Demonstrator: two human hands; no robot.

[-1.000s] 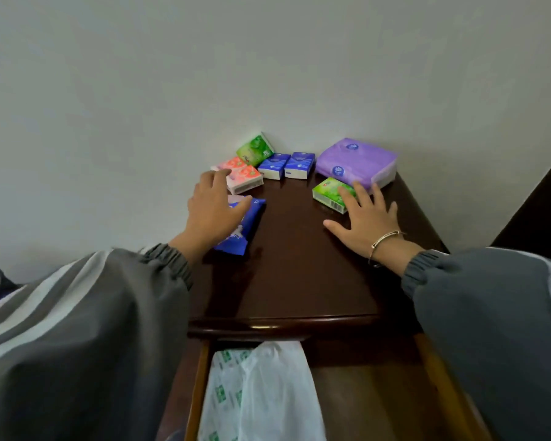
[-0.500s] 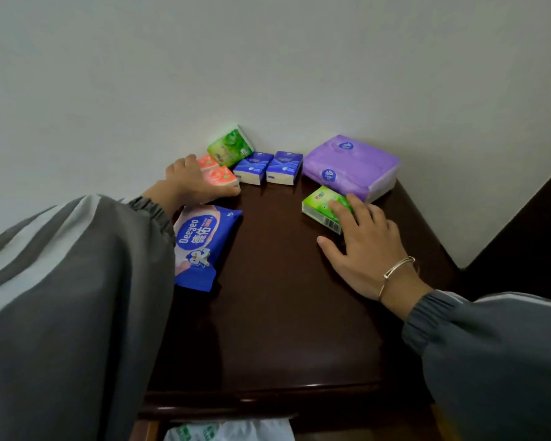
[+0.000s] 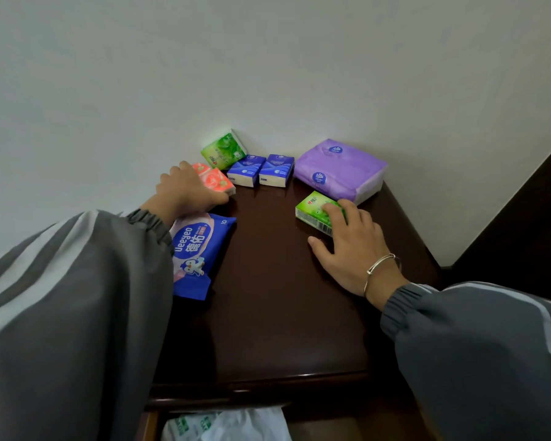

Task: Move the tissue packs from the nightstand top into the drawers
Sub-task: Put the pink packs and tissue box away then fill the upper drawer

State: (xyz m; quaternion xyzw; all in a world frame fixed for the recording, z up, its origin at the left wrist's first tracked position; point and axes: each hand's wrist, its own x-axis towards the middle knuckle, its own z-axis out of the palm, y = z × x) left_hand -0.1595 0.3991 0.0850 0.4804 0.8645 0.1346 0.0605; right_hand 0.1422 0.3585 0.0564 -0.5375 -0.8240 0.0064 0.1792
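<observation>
Presently, left hand (image 3: 185, 189) curls round the pink tissue pack (image 3: 218, 183), thumb at its near edge; right hand (image 3: 353, 249) lies slack, fingers (image 3: 333, 216) flat on the green tissue pack (image 3: 314, 210), clasping nothing; both packs sit on the nightstand (image 3: 268, 313). Likely faults: the pink pack looks double, so one half may slip from the hold; the sleeve (image 3: 77, 297) behind that grip may drag the blue wipes pack (image 3: 201, 249) off the edge.

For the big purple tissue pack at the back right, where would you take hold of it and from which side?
Probably by its white right end, thumb on top, coming from the right. The purple pack lies flat near the wall, and the green pack under the right hand crowds its front.
</observation>
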